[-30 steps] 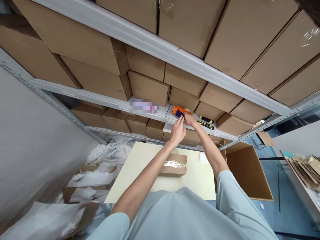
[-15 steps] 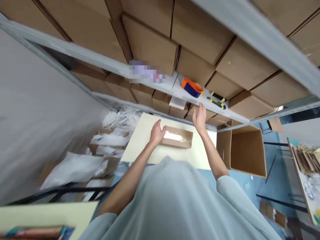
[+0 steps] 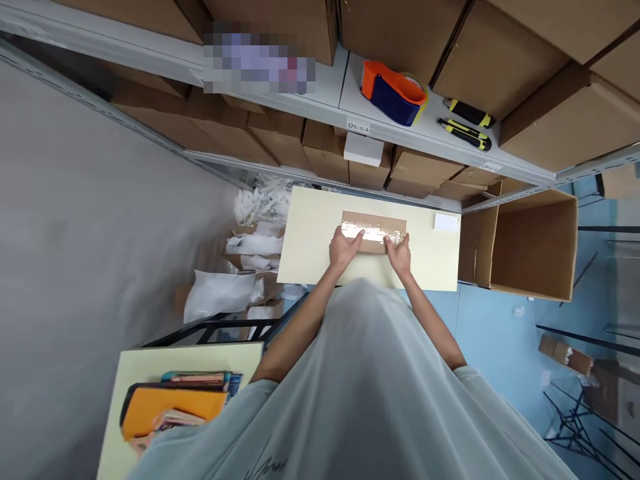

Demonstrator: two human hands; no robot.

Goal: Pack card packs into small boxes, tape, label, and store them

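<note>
A small flat cardboard box [image 3: 374, 225] sealed with clear tape lies on the cream table [image 3: 310, 240]. My left hand [image 3: 343, 248] rests on its near left corner, fingers laid over the top. My right hand [image 3: 400, 252] holds the near right part, thumb on the taped top. Both hands press on the box. An orange and blue tape dispenser [image 3: 393, 92] sits on the grey shelf [image 3: 330, 90] above, with nothing touching it.
Two black-and-yellow utility knives [image 3: 467, 123] lie right of the dispenser. An open empty carton [image 3: 530, 247] stands right of the table. White plastic bags [image 3: 250, 267] pile on the floor at left. A second table [image 3: 150, 363] with an orange folder is near left. Brown boxes fill the shelves.
My right hand let go of the tape dispenser on the shelf and came down. Both hands now sit on the taped box. The view tilted downward.
</note>
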